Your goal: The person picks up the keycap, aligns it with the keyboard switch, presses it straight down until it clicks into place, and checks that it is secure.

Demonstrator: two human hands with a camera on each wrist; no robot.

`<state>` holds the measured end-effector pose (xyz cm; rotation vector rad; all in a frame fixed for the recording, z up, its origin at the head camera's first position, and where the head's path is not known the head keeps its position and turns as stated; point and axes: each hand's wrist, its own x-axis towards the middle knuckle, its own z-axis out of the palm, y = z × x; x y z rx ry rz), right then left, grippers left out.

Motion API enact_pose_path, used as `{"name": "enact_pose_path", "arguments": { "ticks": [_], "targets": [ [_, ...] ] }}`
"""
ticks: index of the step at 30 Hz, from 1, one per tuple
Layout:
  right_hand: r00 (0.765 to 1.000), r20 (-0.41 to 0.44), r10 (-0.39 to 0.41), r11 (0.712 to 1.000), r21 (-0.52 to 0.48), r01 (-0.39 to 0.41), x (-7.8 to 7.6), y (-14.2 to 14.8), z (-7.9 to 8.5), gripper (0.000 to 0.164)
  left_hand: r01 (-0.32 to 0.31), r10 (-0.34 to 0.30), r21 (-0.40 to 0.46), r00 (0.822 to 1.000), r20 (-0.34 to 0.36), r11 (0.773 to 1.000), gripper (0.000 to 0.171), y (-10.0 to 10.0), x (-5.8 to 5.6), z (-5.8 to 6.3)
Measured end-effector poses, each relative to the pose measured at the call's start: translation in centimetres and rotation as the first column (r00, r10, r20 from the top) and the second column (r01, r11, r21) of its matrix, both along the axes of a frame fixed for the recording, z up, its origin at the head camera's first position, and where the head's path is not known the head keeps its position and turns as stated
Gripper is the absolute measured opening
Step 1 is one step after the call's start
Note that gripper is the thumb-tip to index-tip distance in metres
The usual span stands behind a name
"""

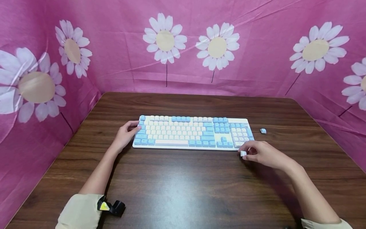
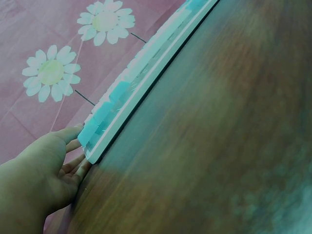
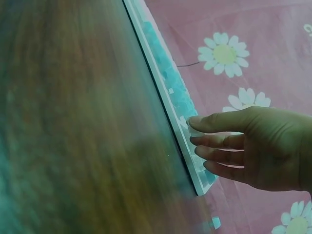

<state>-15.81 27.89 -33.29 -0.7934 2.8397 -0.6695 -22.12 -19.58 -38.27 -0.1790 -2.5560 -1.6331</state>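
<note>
A white and light-blue keyboard lies on the brown wooden table. At its left end my left hand grips the edge, with the thumb by the blue keys and the fingers along the side, as the left wrist view shows. By the front right corner, my right hand pinches a small white keycap between thumb and fingers. From the right wrist, that hand is seen over the number pad end, and its fingertips partly cover the keycap.
A loose light-blue and white keycap lies on the table just right of the keyboard. Pink cloth printed with white daisies hangs behind the table and at both sides. A black strap device sits on the left sleeve.
</note>
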Motion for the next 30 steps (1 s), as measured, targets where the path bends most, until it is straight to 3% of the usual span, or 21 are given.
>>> {"name": "enact_pose_path", "arguments": {
  "ticks": [8,30],
  "targets": [
    [1.0,-0.002,0.008,1.0,-0.02,-0.008,-0.2,0.1,0.3,0.019,0.0,0.0,-0.005,1.0,0.001,1.0,0.043,0.0,0.0,0.0],
    [0.991,-0.133,-0.023,0.999,0.019,0.026,-0.6,1.2,0.9,0.016,0.0,0.0,-0.011,1.0,0.003,1.0,0.045,0.0,0.0,0.0]
  ]
}}
